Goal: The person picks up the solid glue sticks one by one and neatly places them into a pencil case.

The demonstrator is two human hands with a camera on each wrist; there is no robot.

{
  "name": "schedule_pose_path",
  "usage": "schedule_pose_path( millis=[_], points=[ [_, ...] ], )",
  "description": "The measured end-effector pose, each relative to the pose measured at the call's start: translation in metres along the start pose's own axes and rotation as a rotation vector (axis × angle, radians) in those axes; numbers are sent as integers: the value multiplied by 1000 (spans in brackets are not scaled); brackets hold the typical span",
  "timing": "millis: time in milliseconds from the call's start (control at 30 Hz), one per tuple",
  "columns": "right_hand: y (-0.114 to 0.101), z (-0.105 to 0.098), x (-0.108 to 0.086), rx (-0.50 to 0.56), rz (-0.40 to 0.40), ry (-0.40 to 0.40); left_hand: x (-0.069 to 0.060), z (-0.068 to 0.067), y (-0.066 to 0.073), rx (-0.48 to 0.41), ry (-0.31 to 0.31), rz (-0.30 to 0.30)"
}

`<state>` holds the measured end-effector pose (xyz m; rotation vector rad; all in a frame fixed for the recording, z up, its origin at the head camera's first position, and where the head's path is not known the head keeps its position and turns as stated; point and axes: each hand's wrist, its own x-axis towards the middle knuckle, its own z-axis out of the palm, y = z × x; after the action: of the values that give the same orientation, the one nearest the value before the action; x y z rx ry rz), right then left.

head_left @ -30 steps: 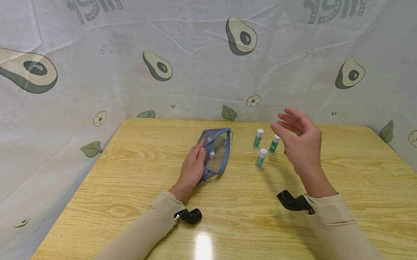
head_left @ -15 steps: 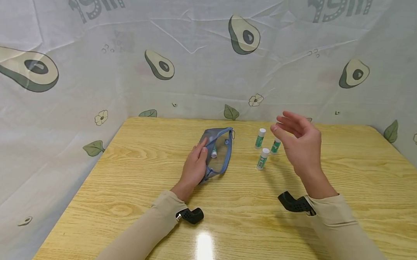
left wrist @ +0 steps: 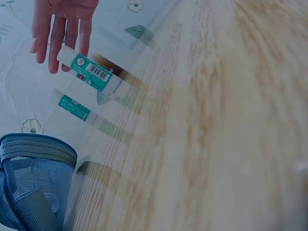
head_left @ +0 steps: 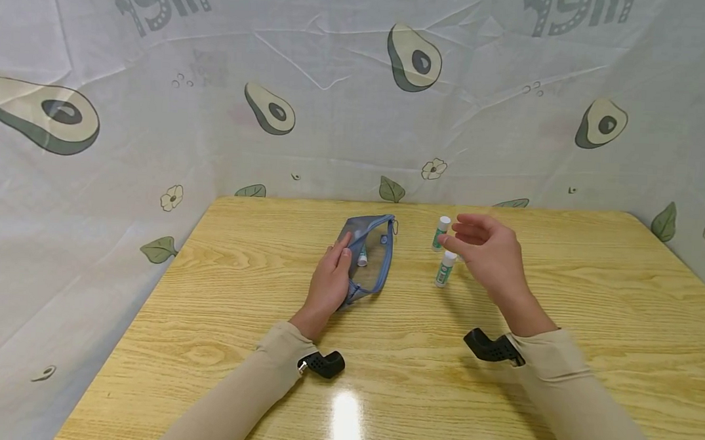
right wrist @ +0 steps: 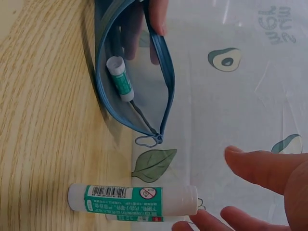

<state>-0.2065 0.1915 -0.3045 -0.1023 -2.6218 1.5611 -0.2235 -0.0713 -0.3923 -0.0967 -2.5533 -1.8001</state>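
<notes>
My left hand (head_left: 329,278) grips a blue mesh zip pouch (head_left: 389,248) by its side, and the pouch mouth gapes toward the right. Inside the pouch lies a glue stick (head_left: 362,258) with a white cap and green label. My right hand (head_left: 493,252), fingers loosely bent and holding nothing, hovers beside two upright glue sticks. One stands in front (head_left: 443,273); the other, the back glue stick (head_left: 439,237), is partly covered by the fingers. In the right wrist view, the near glue stick (right wrist: 139,199) hides most of another, just by my fingertips.
The wooden table (head_left: 256,255) extends on both sides of the pouch. Behind it hangs a pale cloth (head_left: 332,147) printed with avocados and leaves. Each sleeve has a black wrist camera mount, the left mount (head_left: 325,364) and the right mount (head_left: 491,346).
My right hand has moved left and slightly down toward the glue sticks, and the rightmost one is now hidden behind it. The left hand and pouch stay in place.
</notes>
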Motion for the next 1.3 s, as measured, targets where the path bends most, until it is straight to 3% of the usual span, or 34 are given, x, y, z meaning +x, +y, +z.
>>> schedule_pose_path(
  millis=[333,500,767,1000,1300],
  points=[
    [7,-1,2,-91,87,-118,-1,-1,1,2,-7,-10],
    [13,-1,4,-168,100,-121,0,0,0,3,-4,-7],
    [21,8,5,-192,77,-83,-1,-1,0,6,3,-8],
    [25,15,4,-230,2,-81,-1,-1,1,6,-1,-12],
    [14,17,4,-119,-90,2,-1,-2,0,11,-7,-20]
  ],
)
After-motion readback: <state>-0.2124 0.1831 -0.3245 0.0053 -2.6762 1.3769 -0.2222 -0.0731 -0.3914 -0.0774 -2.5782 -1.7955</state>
